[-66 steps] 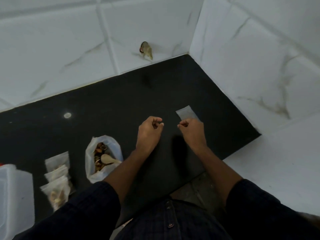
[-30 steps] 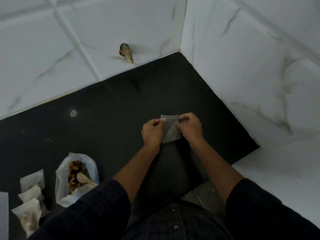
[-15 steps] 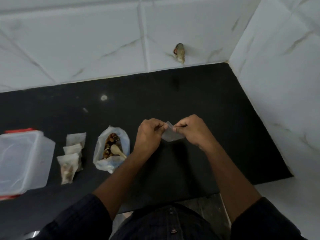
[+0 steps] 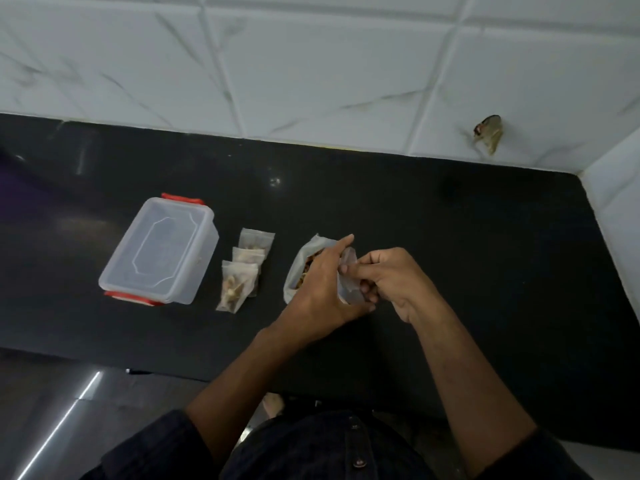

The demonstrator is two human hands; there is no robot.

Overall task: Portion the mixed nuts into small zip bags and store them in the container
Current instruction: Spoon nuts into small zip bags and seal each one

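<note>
One small zip bag (image 4: 347, 284), still empty as far as can be seen, is held up between the two hands just above the dark surface (image 4: 450, 237), so this portion looks barely begun: the bag seems to be getting opened, not yet filled. The left hand (image 4: 323, 289) curls its fingers round the bag's left side, with the forefinger stretched out over the big bag of mixed nuts (image 4: 304, 268); the right hand (image 4: 391, 278) pinches the bag's right edge between thumb and bent fingers. Just left of the nut bag lie three filled zip bags (image 4: 242, 271), overlapping in a short row, which counts as three portions done. Beside them stands one clear container (image 4: 159, 251) with red clips, its lid on, so none of the bags appear stored yet. Nuts remain in the big bag, so more filling is probably left, then the storing.
</note>
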